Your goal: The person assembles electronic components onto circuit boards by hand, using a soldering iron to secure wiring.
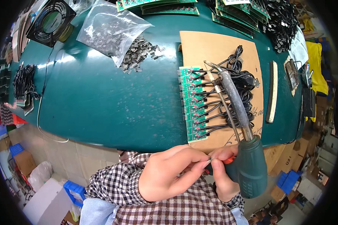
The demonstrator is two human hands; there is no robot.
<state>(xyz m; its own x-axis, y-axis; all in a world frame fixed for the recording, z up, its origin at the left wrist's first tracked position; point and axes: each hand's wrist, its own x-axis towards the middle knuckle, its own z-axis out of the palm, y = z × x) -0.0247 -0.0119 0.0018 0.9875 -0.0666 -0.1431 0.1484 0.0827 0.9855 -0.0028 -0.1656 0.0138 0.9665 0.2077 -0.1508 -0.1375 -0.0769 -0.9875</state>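
My right hand (223, 174) is closed round a soldering gun with a dark green body (252, 168) and a red trigger. Its metal barrel (234, 97) and a thin feed tube beside it point away from me, over the board. Close against the right fingertips, my left hand (174, 172) is pinched shut; what it holds is too small to name. Beyond the hands lies a green circuit board strip (194, 108), with metal pins along its left edge. Black cables (238, 101) run from its right side and lie coiled, partly hidden by the barrel.
Cardboard (218, 41) lies under the board and cables. Small connectors (139, 54) spill from a plastic bag (105, 32) on the green table. A fan (52, 20) and cable bundle (24, 82) stand left. Board stacks (234, 18) and black cables (283, 22) lie far right.
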